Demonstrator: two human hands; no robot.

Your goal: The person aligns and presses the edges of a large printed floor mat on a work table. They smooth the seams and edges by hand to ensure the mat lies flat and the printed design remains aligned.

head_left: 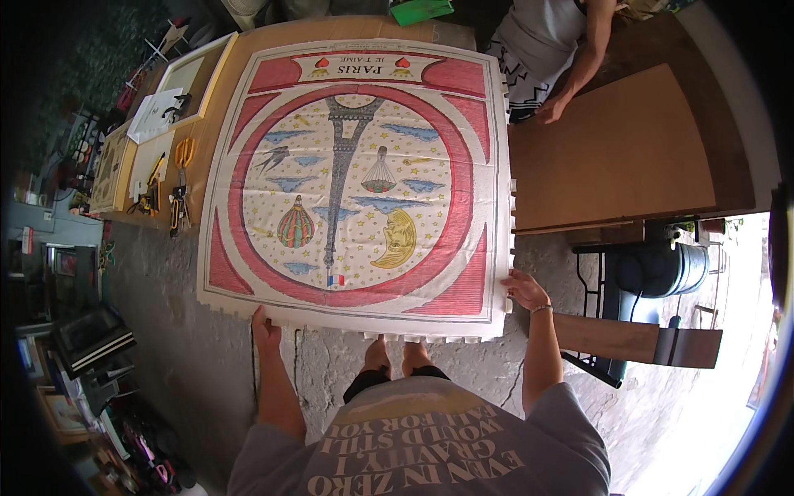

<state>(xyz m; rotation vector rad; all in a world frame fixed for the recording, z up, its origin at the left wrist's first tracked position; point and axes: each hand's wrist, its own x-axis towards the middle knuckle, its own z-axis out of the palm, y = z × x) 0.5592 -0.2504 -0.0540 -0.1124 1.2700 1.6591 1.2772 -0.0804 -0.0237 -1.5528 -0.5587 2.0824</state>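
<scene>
A large printed cloth panel (289, 194) lies upside down to me over a brown table, its near side jutting toward me. It shows a tower, balloons, a moon and stars inside a red ring. Small evenly spaced tabs or notches run along its near and right edges. My left hand (265, 326) is closed on the near edge, left of the middle. At the near right corner, my right hand (528, 289) grips the side edge, fingers on top. What lies beneath the cloth is hidden.
Scissors with orange handles (184, 152) and pliers (179, 208) lie on the table's left, beside a pale frame (198, 83). Another person's hand (549, 111) is over a brown board (612, 149) at right. A blue cylindrical tank (662, 269) and stacked frames (93, 337) stand around.
</scene>
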